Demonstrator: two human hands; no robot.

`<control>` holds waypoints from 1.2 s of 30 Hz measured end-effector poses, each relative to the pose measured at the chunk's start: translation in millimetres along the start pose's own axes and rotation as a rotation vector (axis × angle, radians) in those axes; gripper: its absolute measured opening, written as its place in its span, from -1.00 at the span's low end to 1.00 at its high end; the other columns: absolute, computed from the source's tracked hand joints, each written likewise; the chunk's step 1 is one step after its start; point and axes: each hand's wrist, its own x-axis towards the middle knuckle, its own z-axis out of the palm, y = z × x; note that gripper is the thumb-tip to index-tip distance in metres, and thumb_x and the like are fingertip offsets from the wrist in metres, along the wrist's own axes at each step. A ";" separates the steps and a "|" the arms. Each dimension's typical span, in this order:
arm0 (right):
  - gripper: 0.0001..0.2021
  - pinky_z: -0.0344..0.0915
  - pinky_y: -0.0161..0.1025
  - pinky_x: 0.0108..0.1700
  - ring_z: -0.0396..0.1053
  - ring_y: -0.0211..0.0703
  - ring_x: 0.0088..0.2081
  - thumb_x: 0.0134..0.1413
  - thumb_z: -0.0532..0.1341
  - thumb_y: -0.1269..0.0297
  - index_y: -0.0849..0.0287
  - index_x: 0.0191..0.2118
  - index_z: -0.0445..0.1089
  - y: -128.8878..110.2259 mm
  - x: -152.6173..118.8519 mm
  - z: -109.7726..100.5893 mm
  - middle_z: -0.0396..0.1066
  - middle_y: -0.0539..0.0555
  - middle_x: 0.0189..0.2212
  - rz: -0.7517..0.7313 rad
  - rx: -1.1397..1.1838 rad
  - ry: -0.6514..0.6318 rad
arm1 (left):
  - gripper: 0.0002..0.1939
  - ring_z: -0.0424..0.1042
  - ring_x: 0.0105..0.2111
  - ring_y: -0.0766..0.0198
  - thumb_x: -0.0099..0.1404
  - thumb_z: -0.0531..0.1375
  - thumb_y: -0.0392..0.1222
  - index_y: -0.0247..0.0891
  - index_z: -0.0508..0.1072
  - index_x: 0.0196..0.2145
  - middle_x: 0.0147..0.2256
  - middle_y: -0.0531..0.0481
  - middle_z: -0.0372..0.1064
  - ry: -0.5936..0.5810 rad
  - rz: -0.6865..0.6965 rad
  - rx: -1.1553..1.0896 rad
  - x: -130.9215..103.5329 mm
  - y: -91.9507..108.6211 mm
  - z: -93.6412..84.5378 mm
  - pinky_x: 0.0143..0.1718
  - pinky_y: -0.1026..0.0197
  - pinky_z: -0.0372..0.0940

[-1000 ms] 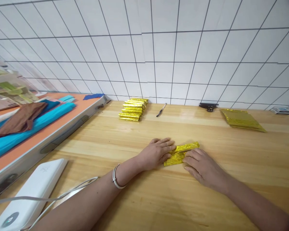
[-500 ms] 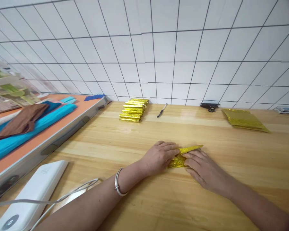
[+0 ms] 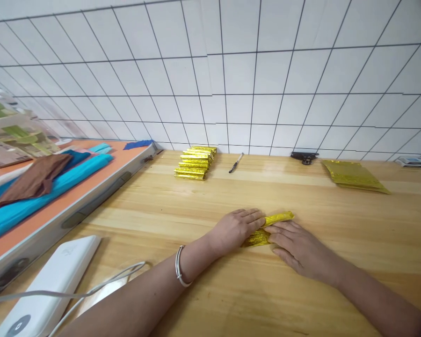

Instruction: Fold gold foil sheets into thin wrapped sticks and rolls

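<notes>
A sheet of gold foil paper [image 3: 257, 238] lies on the wooden table under both hands, with a raised strip folded over along its far side. My left hand [image 3: 236, 229] wears a silver bangle and grips the left part of the foil, its closed fingers curving over the fold. My right hand [image 3: 294, 243] is closed on the right part, with fingertips at the base of the raised strip and the thumb nearer to me. The fingers hide part of the sheet.
Several gold foil rolls [image 3: 194, 164] lie by the tiled wall, near a pen [image 3: 236, 164]. A black clip [image 3: 304, 157] and a stack of gold sheets [image 3: 354, 175] are at the back right. On the left are a white power strip [image 3: 52, 285], a cable [image 3: 119, 274] and blue rolls [image 3: 63, 185].
The raised strip of foil has turned over and now looks thicker and more rounded. Both hands have stayed nearly in place, and the view has tilted slightly.
</notes>
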 end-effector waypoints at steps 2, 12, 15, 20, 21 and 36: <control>-0.75 0.19 0.01 0.08 0.22 -0.04 0.06 0.16 0.06 0.31 0.15 -0.06 0.35 -0.7 -0.6 -0.5 0.34 0.12 0.00 -0.018 0.002 0.026 | -0.58 0.08 0.17 0.25 0.33 -0.01 -0.24 -0.24 0.14 0.14 0.15 -0.09 0.12 -0.016 -0.005 0.013 0.8 1.9 -2.2 0.17 0.16 0.02; -0.78 0.21 -0.03 0.07 0.24 -0.07 0.03 0.17 0.05 0.34 0.13 -0.11 0.37 -1.8 -0.2 -2.4 0.36 0.09 -0.02 -0.047 0.002 0.058 | -0.54 0.04 0.18 0.16 0.31 -0.03 -0.16 -0.33 0.16 0.13 0.16 -0.16 0.08 -0.031 -0.114 0.051 1.2 15.9 -1.0 0.16 0.09 -0.01; -0.77 0.20 -0.04 0.07 0.24 -0.08 0.03 0.16 0.04 0.40 0.16 -0.11 0.37 -0.6 -0.5 0.9 0.37 0.12 -0.03 -0.055 -0.009 0.068 | -0.56 0.02 0.19 0.17 0.33 -0.06 -0.19 -0.35 0.15 0.14 0.17 -0.15 0.06 -0.033 -0.131 0.088 1.3 23.0 3.3 0.17 0.12 -0.03; -0.71 0.20 -0.05 0.04 0.26 -0.11 0.00 0.15 0.00 0.50 0.14 -0.09 0.35 7.9 -3.4 10.6 0.37 0.09 -0.04 -0.066 0.013 0.121 | -0.55 -0.06 0.22 0.18 0.32 -0.04 -0.22 -0.34 0.12 0.15 0.20 -0.14 0.00 -0.057 -0.107 0.101 -0.5 25.3 7.6 0.19 0.13 -0.07; -0.73 0.21 -0.06 0.03 0.28 -0.12 -0.03 0.16 0.00 0.49 0.13 -0.12 0.36 10.0 -3.9 10.9 0.39 0.08 -0.07 -0.051 0.035 0.141 | -0.54 -0.08 0.22 0.17 0.32 -0.03 -0.22 -0.34 0.11 0.16 0.21 -0.14 -0.01 -0.060 -0.105 0.105 -0.8 25.0 8.2 0.19 0.12 -0.08; -0.78 0.23 -0.11 -0.15 0.24 -0.07 -0.17 0.09 0.12 0.28 0.10 -0.13 0.37 26.3 -8.4 -13.3 0.34 0.12 -0.25 0.218 0.151 0.014 | -0.57 -0.07 0.22 0.22 0.36 -0.08 -0.16 -0.23 0.10 0.16 0.23 -0.05 -0.06 -0.094 -0.068 0.097 0.4 24.6 -0.1 0.16 0.13 -0.06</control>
